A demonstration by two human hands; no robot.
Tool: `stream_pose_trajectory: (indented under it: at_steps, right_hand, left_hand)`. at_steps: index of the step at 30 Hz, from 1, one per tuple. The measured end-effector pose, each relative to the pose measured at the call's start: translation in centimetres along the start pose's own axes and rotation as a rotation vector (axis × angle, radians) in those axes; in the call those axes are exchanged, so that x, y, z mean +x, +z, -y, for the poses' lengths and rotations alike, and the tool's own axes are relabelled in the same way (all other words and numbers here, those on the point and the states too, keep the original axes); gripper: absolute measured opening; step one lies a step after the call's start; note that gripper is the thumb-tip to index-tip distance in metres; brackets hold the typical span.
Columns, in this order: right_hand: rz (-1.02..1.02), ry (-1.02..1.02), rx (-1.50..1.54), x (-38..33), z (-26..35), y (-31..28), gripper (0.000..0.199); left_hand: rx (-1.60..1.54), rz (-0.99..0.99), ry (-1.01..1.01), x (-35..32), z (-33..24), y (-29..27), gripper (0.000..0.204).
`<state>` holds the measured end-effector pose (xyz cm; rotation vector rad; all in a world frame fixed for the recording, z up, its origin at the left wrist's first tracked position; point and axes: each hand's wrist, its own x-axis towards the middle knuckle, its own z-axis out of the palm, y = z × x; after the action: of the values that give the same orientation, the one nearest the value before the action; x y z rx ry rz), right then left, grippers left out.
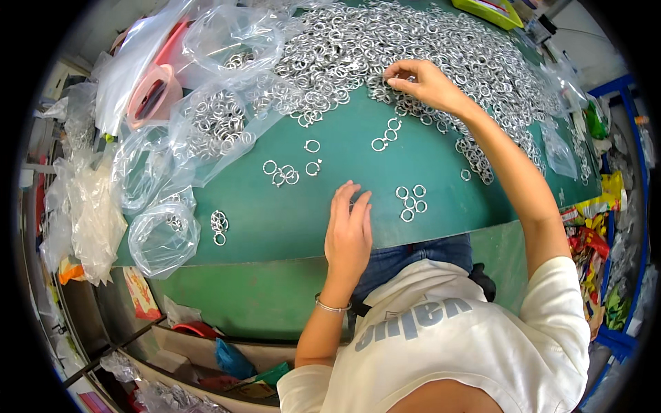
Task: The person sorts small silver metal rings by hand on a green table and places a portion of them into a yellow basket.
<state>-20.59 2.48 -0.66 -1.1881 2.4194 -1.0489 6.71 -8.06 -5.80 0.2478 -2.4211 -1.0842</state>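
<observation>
A broad heap of silvery metal rings [330,51] spreads over the far part of the green table [275,234]. My right hand [423,84] reaches to the heap's near edge, thumb and forefinger curled toward each other; what lies between their tips blends into the rings behind. Close to the front edge, my left hand [349,227] rests on the table with its fingers stretched forward. A bit of metal seems to show between those fingers. Right of it lies a small cluster of rings [410,204]. Another cluster [286,174] is to its left, and a short row [386,135] sits farther back.
Clear plastic bags [162,234] cover the table's left side, one holding many rings [219,120]. A pink container [151,96] stands among them. A few rings [219,227] lie near the front left. At the far right is a yellow-green tray [492,12]; a blue rack [640,172] stands beside the table.
</observation>
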Motion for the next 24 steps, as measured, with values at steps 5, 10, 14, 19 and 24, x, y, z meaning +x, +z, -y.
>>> stream_pose_trajectory:
  at_steps: [5,10,14,19,24]
  right_hand:
    - [0.164,-0.112,-0.038,-7.2,3.2,-0.4,0.02]
    - [0.259,-0.248,-0.05,-14.6,5.5,3.2,0.043]
    - [0.148,-0.285,-0.23,-18.0,5.3,7.7,0.047]
    - [0.153,-0.374,-0.212,-23.6,7.1,8.4,0.045]
    - [-0.183,-0.266,-0.129,-24.8,4.9,5.2,0.04]
  left_hand:
    - [-0.144,-0.211,0.122,-0.5,-0.4,-0.7,0.019]
    - [-0.947,0.269,-0.451,-6.1,-4.0,-1.1,0.02]
    - [-1.565,0.538,-0.952,-8.9,-2.2,5.1,0.037]
    - [-2.138,0.293,-1.021,-9.1,-0.2,8.8,0.031]
    - [-2.158,0.448,-1.103,-8.3,0.1,9.8,0.031]
